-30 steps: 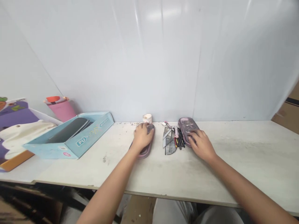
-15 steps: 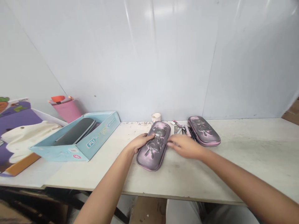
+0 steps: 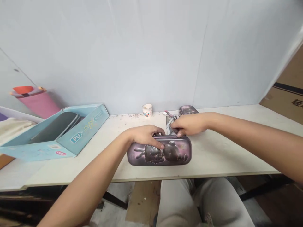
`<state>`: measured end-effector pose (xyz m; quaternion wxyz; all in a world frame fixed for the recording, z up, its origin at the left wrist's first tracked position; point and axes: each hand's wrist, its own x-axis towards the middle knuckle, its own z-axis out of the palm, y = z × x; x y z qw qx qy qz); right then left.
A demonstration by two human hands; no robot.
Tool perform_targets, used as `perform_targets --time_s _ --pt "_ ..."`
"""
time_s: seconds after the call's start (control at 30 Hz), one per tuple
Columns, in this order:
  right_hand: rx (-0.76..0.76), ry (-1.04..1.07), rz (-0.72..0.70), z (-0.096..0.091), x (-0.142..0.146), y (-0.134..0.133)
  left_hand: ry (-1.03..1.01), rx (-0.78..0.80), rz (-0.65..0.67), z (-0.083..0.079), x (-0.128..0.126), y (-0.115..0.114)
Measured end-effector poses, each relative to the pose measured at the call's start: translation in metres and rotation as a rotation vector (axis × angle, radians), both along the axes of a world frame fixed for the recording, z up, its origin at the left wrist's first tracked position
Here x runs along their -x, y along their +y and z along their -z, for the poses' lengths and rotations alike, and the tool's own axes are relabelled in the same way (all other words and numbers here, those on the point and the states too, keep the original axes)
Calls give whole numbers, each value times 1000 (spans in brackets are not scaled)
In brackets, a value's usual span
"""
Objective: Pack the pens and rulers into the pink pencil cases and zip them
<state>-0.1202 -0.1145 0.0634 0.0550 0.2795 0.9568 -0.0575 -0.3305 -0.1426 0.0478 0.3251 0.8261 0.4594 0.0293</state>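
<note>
A shiny dark purple-pink pencil case [image 3: 171,154] with a raised cartoon figure stands crosswise on its long edge near the table's front. My left hand [image 3: 146,136] grips its upper edge, thumb on the figured face and fingers behind. At the upper right edge, by the zipper, the fingers of my right hand [image 3: 189,125] are pinched together; whatever lies between them is hidden. Just behind the case are small grey and pink items [image 3: 169,125], partly covered by my right hand. A matching pencil case [image 3: 188,109] shows partly beyond my right wrist.
On the left stands an open light-blue box [image 3: 92,129] holding a dark grey case [image 3: 56,127]. A pink cylindrical holder [image 3: 39,102] is behind it. A small paper cup [image 3: 147,110] stands by the wall amid dark crumbs. Cardboard boxes [image 3: 287,91] are at the right.
The pencil case has turned from nearly lengthwise to crosswise and tipped up onto its edge. My right hand has moved to its top edge. The view has shifted to the right.
</note>
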Motion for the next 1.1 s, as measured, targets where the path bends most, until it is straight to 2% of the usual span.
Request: perform_targets --time_s 0.1,0.17,0.27,0.4,0.6,0.8,0.93,1.0,1.1 --pt "-258 38 -41 1 -10 -9 94 -122 -37 -6 -6 -2" --pt "-304 81 -9 -1 -19 -15 133 -184 -49 -12 -12 -5" --pt "-191 154 40 -4 -31 -24 163 -223 -19 -21 -23 -12" --pt "-47 234 -49 -7 -45 -37 167 -233 13 -30 -42 -23" --pt "-226 203 -2 -17 -64 -66 300 -256 96 -47 -71 -46" --pt "-247 184 -53 -32 -96 -90 393 -331 95 -65 -86 -73" --pt "-324 124 81 -40 -123 -99 434 -381 62 -77 -90 -87" --pt "-293 157 165 -42 -129 -105 443 -391 56 -82 -93 -92" --pt "-183 278 201 -43 -122 -113 445 -409 66 -86 -99 -96"
